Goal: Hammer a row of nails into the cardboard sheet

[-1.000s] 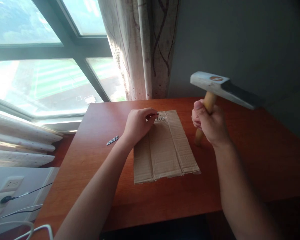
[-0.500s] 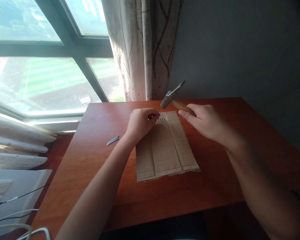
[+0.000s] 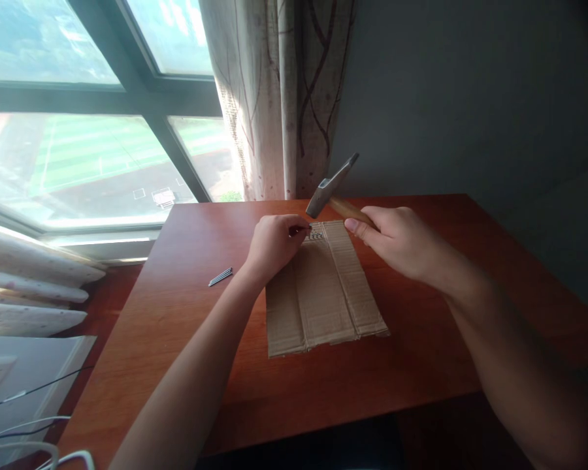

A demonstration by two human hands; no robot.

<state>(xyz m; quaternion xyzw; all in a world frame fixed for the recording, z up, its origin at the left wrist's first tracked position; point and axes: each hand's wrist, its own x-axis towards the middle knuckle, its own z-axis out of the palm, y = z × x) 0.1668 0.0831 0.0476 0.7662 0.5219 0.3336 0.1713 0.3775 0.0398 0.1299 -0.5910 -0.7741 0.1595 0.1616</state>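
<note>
My right hand (image 3: pixel 389 232) is wrapped round the wooden handle of a hammer (image 3: pixel 343 199). The metal head tilts over the far end of a cardboard sheet (image 3: pixel 326 294), its face just above my left fingertips. At that end of the sheet my left hand (image 3: pixel 279 241) is closed in a pinch on a nail, of which only a small dark tip shows. Beside those fingers, several small nail heads (image 3: pixel 316 234) stand close together in the cardboard. To the left of my left wrist lies a small bunch of loose nails (image 3: pixel 220 277).
The cardboard lies on a reddish-brown wooden table (image 3: pixel 176 352). A curtain (image 3: pixel 262 98) and a window (image 3: pixel 98 163) are beyond its far left edge, with a grey wall (image 3: pixel 445 98) behind. White and dark cables (image 3: pixel 39 431) hang at the lower left.
My right hand has brought the hammer slightly down and to the left, its head now nearer my left fingertips. My left hand keeps its pinch at nearly the same spot.
</note>
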